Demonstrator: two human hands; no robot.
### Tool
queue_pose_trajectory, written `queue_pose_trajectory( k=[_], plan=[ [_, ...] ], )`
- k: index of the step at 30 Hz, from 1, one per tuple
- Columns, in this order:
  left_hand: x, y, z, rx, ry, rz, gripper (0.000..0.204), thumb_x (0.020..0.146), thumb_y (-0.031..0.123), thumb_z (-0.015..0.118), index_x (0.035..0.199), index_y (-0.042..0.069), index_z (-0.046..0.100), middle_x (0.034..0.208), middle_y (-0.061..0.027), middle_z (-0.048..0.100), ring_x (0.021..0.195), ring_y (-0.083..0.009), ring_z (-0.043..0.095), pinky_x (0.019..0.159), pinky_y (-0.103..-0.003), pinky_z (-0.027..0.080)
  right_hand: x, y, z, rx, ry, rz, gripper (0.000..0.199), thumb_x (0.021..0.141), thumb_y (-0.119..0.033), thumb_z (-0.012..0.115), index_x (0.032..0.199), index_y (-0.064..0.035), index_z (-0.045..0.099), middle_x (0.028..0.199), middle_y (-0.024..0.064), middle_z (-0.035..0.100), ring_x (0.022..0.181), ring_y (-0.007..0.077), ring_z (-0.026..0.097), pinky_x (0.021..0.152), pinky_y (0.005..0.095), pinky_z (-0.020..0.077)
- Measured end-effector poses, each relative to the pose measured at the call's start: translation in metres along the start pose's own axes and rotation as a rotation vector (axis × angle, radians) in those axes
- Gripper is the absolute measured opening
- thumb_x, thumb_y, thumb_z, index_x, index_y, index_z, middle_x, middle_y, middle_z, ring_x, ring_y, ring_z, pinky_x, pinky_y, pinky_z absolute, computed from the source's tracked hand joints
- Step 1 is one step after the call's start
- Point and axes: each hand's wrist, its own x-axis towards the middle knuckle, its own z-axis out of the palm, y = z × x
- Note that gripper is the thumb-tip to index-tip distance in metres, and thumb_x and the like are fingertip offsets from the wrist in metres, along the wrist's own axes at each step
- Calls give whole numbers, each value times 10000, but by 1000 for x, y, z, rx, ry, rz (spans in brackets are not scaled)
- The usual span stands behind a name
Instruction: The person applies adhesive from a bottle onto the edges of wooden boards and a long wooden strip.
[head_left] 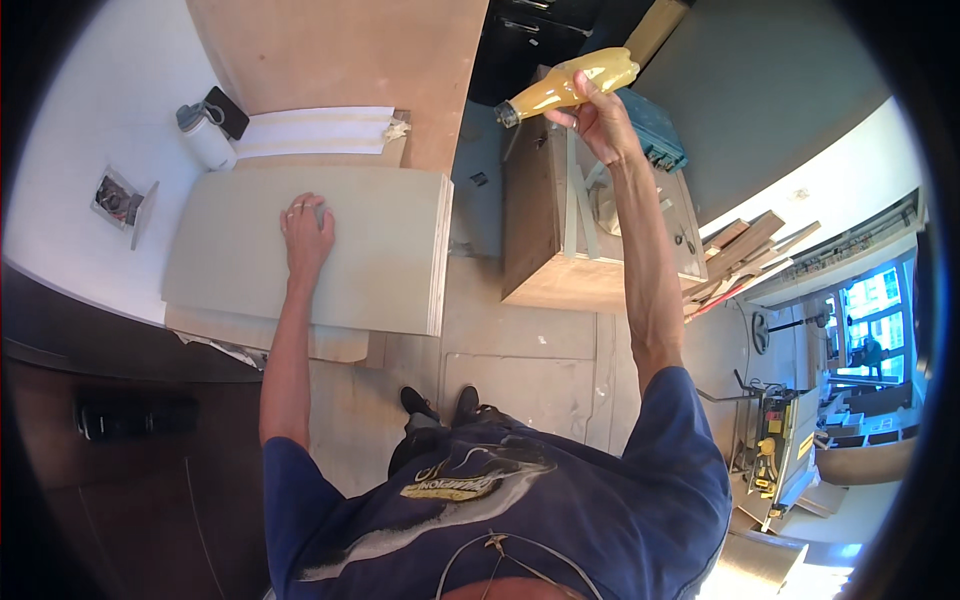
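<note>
My right hand [603, 125] is raised at the far right of centre, its fingers wrapped round a clear bottle of yellow liquid [585, 80]. The bottle lies tilted, its dark neck end pointing down to the left. On the left, my left hand [307, 235] rests on a pale greenish-grey board [380, 250] with curled fingers. A small grey thing shows beside those fingers, too little of it to name. The board's layered edge faces right.
Behind the board are a white flask [207, 142], a black phone [228, 112] and white strips [315, 132]. A plywood box [535, 265] stands under my right arm, with a teal case [652, 130] beyond. Timber offcuts [745, 245] lean at right. An uncovered wall box [118, 200] is at left.
</note>
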Motion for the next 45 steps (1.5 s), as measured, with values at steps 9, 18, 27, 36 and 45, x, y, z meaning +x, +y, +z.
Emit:
queue_pose_trajectory(
  k=[9,18,27,36,45],
  plan=[
    [3,5,-5,76,-4,62,244,943,148,644,1174,71,632,1278,-145,637,1239,-340,576,1142,-526,344,-41,127,-4,165,188,4,510,937,-320,779,1233,44,580,1155,152,657,1061,259,700,816,431,676],
    [13,23,-3,101,-50,79,191,945,107,632,1124,42,640,1231,-181,657,1153,-382,605,1023,-486,449,-54,240,-11,196,393,21,370,952,-220,764,1184,27,613,1117,135,677,1001,239,707,799,404,660],
    [16,36,-3,93,-97,26,227,970,105,602,1183,29,625,1236,-195,647,1162,-407,583,1005,-491,460,-60,255,2,-117,356,-151,311,901,-140,819,1101,54,681,1023,97,733,885,151,688,794,302,557],
    [17,42,-1,96,-127,-30,231,977,90,590,1195,15,610,1231,-210,637,1153,-412,577,998,-487,461,-68,254,3,-120,344,-193,302,874,-168,847,1063,32,723,995,91,759,866,150,686,790,312,547],
    [13,33,-5,123,-113,1,237,976,102,581,1195,16,612,1231,-206,634,1154,-397,577,1014,-482,452,-72,258,8,-83,343,-209,327,865,-165,851,1088,31,713,1015,103,759,901,172,709,818,318,559]
  ],
)
